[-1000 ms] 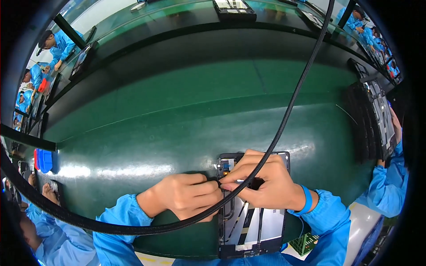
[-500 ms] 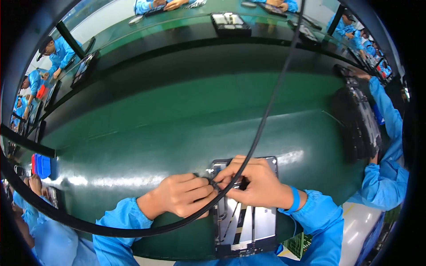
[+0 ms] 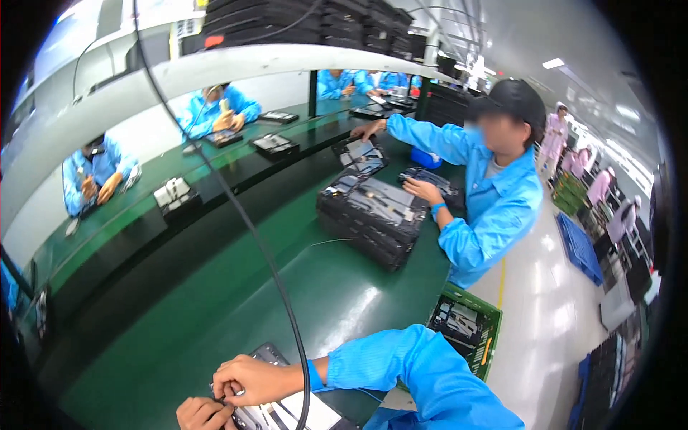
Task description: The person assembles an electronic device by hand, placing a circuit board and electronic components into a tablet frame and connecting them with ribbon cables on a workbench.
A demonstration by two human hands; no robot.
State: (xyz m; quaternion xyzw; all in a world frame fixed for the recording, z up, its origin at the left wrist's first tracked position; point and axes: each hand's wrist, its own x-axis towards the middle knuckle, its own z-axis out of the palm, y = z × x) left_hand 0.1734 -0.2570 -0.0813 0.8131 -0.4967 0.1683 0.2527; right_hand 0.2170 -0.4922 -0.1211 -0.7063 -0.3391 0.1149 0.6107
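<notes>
An opened tablet-like device (image 3: 326,414) with pale flat panels inside and a black frame lies on the green table before me, partly hidden by my arm and hands. Over its far left end, my right hand (image 3: 254,380) bends its fingers into a pinch. Beside it at the lower edge, my left hand (image 3: 204,413) is closed too, its fingertips close to the right ones. Whatever sits between the fingers is small and hidden. A blue band (image 3: 315,375) circles my right wrist.
A black cable (image 3: 261,247) hangs across the view. Stacked opened devices (image 3: 373,215) stand farther along the table (image 3: 287,287). A co-worker (image 3: 494,193) at the right handles devices there. A green crate (image 3: 494,322) holding devices stands beside the table.
The view has swung to the right and up, bringing the co-worker, stack and crate into plain sight. My hands now appear lower left, still close together over the device.
</notes>
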